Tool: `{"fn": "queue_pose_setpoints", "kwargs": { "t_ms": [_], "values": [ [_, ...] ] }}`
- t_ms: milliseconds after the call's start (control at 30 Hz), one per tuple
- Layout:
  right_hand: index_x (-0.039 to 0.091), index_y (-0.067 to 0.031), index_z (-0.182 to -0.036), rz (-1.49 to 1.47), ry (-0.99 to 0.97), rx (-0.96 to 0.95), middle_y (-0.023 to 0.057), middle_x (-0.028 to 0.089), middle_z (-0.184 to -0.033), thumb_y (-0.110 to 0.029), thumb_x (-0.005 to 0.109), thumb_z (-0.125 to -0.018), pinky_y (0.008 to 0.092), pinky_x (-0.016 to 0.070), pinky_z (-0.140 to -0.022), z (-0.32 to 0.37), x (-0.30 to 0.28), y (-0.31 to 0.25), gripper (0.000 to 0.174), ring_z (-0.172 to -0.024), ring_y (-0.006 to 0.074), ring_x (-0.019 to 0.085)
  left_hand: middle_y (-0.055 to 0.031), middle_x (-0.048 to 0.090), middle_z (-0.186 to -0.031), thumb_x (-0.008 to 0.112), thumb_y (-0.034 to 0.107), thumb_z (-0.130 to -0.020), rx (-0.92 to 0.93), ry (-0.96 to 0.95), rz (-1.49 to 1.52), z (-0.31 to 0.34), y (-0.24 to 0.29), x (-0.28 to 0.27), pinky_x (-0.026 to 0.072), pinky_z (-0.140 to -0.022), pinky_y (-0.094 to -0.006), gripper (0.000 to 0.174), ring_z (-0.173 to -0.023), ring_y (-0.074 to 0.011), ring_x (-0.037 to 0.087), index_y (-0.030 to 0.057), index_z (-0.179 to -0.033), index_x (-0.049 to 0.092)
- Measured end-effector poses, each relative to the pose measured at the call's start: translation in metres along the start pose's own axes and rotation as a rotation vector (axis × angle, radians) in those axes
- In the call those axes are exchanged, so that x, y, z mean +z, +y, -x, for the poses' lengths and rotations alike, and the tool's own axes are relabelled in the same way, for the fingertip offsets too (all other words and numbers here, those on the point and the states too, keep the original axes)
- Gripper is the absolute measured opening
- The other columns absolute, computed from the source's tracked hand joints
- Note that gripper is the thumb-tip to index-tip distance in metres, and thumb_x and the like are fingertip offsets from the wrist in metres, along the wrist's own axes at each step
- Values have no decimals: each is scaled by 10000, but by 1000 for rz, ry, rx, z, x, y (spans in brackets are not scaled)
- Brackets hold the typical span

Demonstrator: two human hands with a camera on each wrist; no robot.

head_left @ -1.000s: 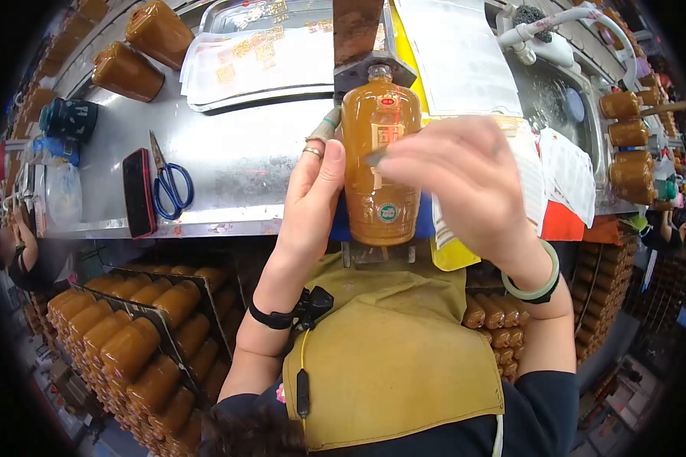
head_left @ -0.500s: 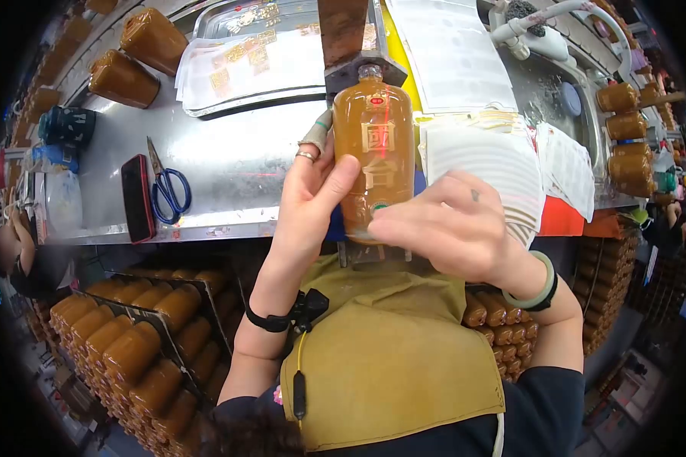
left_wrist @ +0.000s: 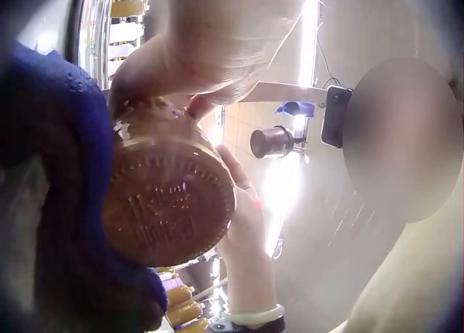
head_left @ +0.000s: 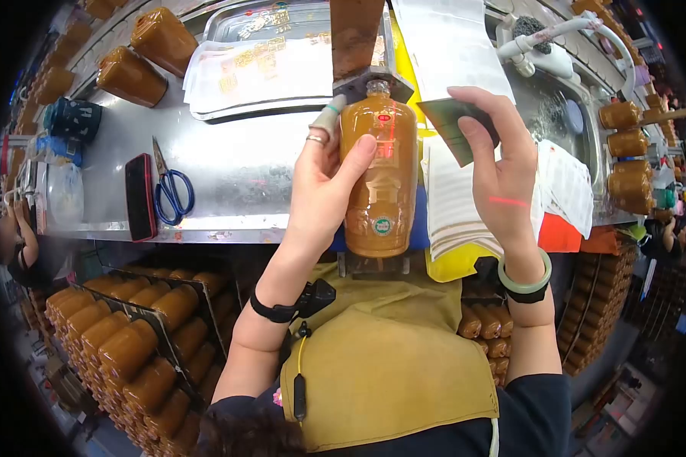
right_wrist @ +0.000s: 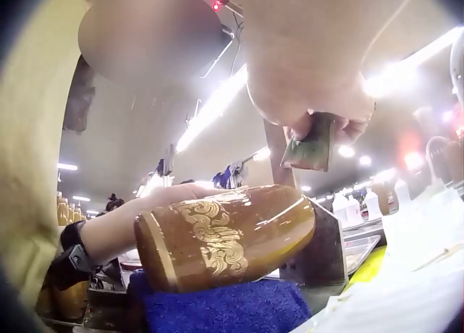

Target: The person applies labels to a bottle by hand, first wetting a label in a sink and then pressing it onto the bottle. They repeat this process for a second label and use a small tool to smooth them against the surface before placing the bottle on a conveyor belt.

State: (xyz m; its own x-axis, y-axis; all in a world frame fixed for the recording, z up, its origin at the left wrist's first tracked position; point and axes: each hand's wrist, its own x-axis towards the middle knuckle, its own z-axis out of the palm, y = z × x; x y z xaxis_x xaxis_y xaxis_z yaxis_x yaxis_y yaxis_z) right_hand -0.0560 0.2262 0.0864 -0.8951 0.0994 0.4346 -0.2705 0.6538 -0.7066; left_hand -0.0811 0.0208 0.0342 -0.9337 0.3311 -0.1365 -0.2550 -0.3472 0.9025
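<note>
A glossy brown bottle [head_left: 379,190] lies with its neck at the metal bracket [head_left: 373,75], and red laser light falls on its front. My left hand [head_left: 324,179] grips its left side, thumb on the front, a cover on one fingertip. To the right of the bottle, apart from it, my right hand [head_left: 505,171] pinches a dark green flat piece [head_left: 453,126] between thumb and fingers. The right wrist view shows gold relief on the bottle [right_wrist: 217,239] over a blue cloth [right_wrist: 225,307]. In the left wrist view the round bottle base [left_wrist: 170,202] faces the camera.
Blue-handled scissors [head_left: 173,196] and a phone [head_left: 139,196] lie at the left. Two brown bottles [head_left: 132,76] stand behind them. A tray [head_left: 270,110] bears sheets with gold pieces. Paper sheets [head_left: 450,206] lie at the right, near a sink [head_left: 598,145] with a white tap.
My right hand has moved up and right, off the lower front of the bottle, and the green piece now shows plainly. My left hand has stayed on the bottle.
</note>
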Motion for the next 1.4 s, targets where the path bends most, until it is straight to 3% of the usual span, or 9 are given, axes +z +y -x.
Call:
{"fn": "queue_pose_setpoints", "kwargs": {
  "t_ms": [100,233,367,467,500,600,700,1100,1400],
  "values": [
    [686,-55,-1214,27,-61,-86,113,678,-970,56,605,-936,315,518,-752,-12,-1,-6,311,-844,246,661,-154,522,-1467,608,125,-1047,-3,7,11,-1,4,2,418,-1134,-340,630,-1343,-181,514,-52,-1569,302],
    [688,-44,-1211,69,83,-220,116,686,-972,42,610,-946,307,521,-764,-29,3,-5,289,-842,233,655,-138,540,-1439,584,141,-1063,23,24,50,-2,0,-2,420,-1125,-333,592,-1316,-166,525,-52,-1560,327],
    [658,-16,-1234,-29,40,-150,90,678,-964,-2,568,-1000,281,506,-780,-33,5,3,251,-852,175,635,-127,548,-1430,563,202,-1082,-14,43,102,-9,-2,-8,424,-1114,-329,523,-1293,-159,535,-49,-1514,412],
    [582,14,-1286,-456,-52,266,-11,599,-907,-83,512,-1053,211,433,-759,-27,12,-9,262,-820,53,516,-120,595,-1362,588,213,-1072,22,17,53,-16,3,-7,436,-1097,-330,456,-1263,-155,554,-32,-1444,489],
    [596,-9,-1261,-452,-110,347,-36,587,-886,-134,616,-1020,199,412,-725,-24,13,-6,273,-799,33,497,-117,616,-1321,618,210,-1057,6,22,58,-19,4,-6,455,-1072,-330,423,-1233,-156,573,-22,-1396,521],
    [599,-21,-1221,-556,-183,505,-59,563,-858,-176,752,-949,185,394,-685,-17,27,-2,349,-783,12,485,-97,643,-1280,635,169,-1039,-7,30,11,-23,10,1,477,-1037,-319,339,-1179,-148,601,-3,-1324,570],
    [603,-31,-1214,-618,-212,634,-53,571,-891,-122,773,-929,185,407,-665,-9,39,5,344,-793,11,507,-118,648,-1247,725,168,-986,38,53,-53,-28,5,2,521,-970,-316,379,-1132,-163,627,-2,-1286,569],
    [570,-20,-1223,-719,-255,714,4,635,-966,-70,735,-956,212,478,-732,-9,41,6,318,-876,49,601,-95,658,-1185,718,161,-984,82,55,-112,-31,4,6,500,-978,-317,304,-1102,-155,613,11,-1221,600],
    [563,-21,-1230,-774,-245,728,9,632,-995,-62,732,-956,209,481,-751,-9,42,6,324,-890,57,601,-91,654,-1194,688,156,-1005,93,30,-72,-31,2,4,489,-979,-309,289,-1102,-140,600,8,-1238,599]
  ]
}}
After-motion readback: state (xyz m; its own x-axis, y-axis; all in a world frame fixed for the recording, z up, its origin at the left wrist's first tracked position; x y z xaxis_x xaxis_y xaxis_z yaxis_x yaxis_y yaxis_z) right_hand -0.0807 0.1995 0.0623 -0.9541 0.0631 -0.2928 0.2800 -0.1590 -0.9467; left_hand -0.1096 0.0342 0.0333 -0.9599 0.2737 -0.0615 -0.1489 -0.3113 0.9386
